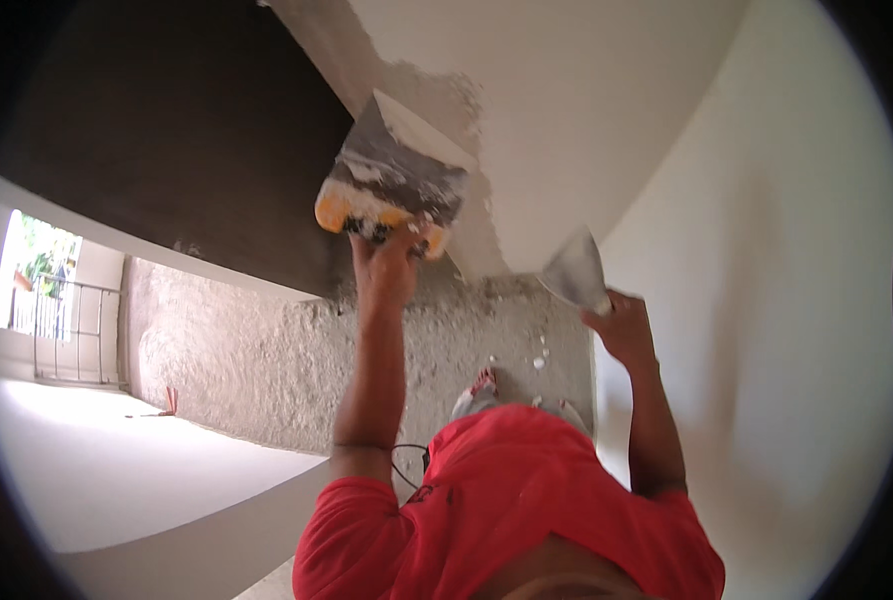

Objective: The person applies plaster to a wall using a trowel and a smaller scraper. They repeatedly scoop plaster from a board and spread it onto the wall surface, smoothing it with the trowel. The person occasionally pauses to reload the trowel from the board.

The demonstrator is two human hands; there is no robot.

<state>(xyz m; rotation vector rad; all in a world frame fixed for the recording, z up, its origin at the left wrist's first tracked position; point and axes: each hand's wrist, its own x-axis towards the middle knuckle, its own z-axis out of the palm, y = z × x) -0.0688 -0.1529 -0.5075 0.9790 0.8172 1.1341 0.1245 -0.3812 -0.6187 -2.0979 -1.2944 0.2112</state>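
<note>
My left hand (391, 262) is closed round the handle of a wide putty blade (406, 165). Its grip is orange and black, and white filler is smeared over the metal. The blade's far edge lies over a rough grey strip (431, 95) on the wall; I cannot tell whether it touches. In my right hand (624, 328) is a smaller putty knife (574, 272), its fan-shaped blade tilted up and away from me. That knife is beside the foot of the wall, apart from the wide blade.
A smooth white wall (766, 260) curves along the right. To the left are a dark panel or opening (186, 120), a white ledge (166, 480) and a window with a metal railing (78, 320). Rough concrete floor (266, 350) carries white spatters near my foot (484, 380).
</note>
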